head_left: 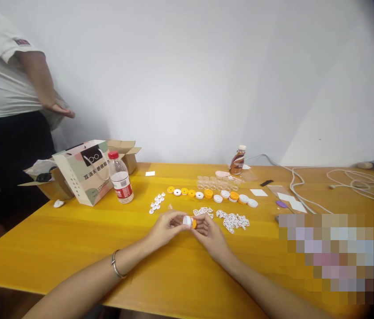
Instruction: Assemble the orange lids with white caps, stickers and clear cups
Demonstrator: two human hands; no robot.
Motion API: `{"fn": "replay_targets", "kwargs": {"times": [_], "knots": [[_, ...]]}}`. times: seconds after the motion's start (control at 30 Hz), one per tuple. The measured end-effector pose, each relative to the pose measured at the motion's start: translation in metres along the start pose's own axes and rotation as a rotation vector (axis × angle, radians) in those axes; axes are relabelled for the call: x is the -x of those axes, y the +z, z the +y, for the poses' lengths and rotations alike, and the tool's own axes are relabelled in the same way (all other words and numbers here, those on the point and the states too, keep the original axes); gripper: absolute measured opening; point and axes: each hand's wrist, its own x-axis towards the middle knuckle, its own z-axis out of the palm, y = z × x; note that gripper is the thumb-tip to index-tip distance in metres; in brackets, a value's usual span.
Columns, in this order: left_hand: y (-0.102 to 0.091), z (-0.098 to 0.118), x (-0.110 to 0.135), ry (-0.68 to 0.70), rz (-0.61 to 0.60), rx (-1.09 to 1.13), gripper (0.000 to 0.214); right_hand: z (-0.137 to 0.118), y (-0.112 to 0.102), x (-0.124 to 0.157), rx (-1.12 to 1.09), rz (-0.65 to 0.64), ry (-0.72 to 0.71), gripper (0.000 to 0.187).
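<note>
Above the middle of the table, my left hand (pixel 167 228) pinches a small white round plastic piece (pixel 187 220) between thumb and fingers. My right hand (pixel 213 237) has its fingers curled round a small orange round piece (pixel 194 224), close beside the white one. I cannot tell whether the two pieces touch. Beyond my hands runs a row of white and orange round pieces (pixel 208 194). Flat white openwork plastic parts (pixel 235 220) lie just past my right hand. Small white pegged discs (pixel 156 204) are grouped past my left hand. Clear round cups (pixel 218 182) stand behind the row.
Leftward are a water bottle (pixel 122 181) with a red cap, a paper bag (pixel 83 177) and cardboard boxes (pixel 127 155). A brown drink bottle (pixel 237 160) stands near the wall. White cables (pixel 294 186) trail at right. A person (pixel 10 79) stands at the left.
</note>
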Motion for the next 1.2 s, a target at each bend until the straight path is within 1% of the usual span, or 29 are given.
{"fn": "replay_targets", "kwargs": {"times": [0.13, 0.3, 0.4, 0.57, 0.77, 0.87, 0.97, 1.1, 1.2], "knots": [[0.003, 0.003, 0.002, -0.002, 0.007, -0.056, 0.029, -0.002, 0.0, 0.002, 0.007, -0.021, 0.011, 0.021], [0.006, 0.005, 0.003, -0.021, -0.014, -0.059, 0.024, -0.004, 0.001, 0.005, 0.037, -0.06, -0.014, 0.019], [0.007, 0.006, 0.004, -0.033, -0.01, -0.063, 0.024, -0.003, 0.0, 0.006, 0.069, -0.082, -0.032, 0.022], [0.008, 0.004, 0.004, -0.065, -0.005, -0.009, 0.023, -0.002, -0.003, 0.008, 0.212, -0.086, -0.119, 0.025], [0.01, -0.002, 0.005, -0.102, 0.013, 0.046, 0.024, -0.002, -0.005, 0.012, 0.432, -0.112, -0.273, 0.029], [0.011, -0.002, 0.005, -0.087, -0.008, 0.094, 0.023, -0.001, -0.006, 0.013, 0.516, -0.11, -0.316, 0.032], [0.011, -0.001, 0.006, -0.064, -0.026, 0.1, 0.022, -0.001, -0.007, 0.014, 0.559, -0.121, -0.312, 0.035], [0.009, 0.0, 0.007, -0.009, -0.007, 0.044, 0.023, -0.004, -0.008, 0.015, 0.53, -0.122, -0.302, 0.034], [0.008, 0.001, 0.009, 0.039, -0.018, -0.012, 0.021, -0.008, -0.007, 0.015, 0.489, -0.119, -0.297, 0.033]]}}
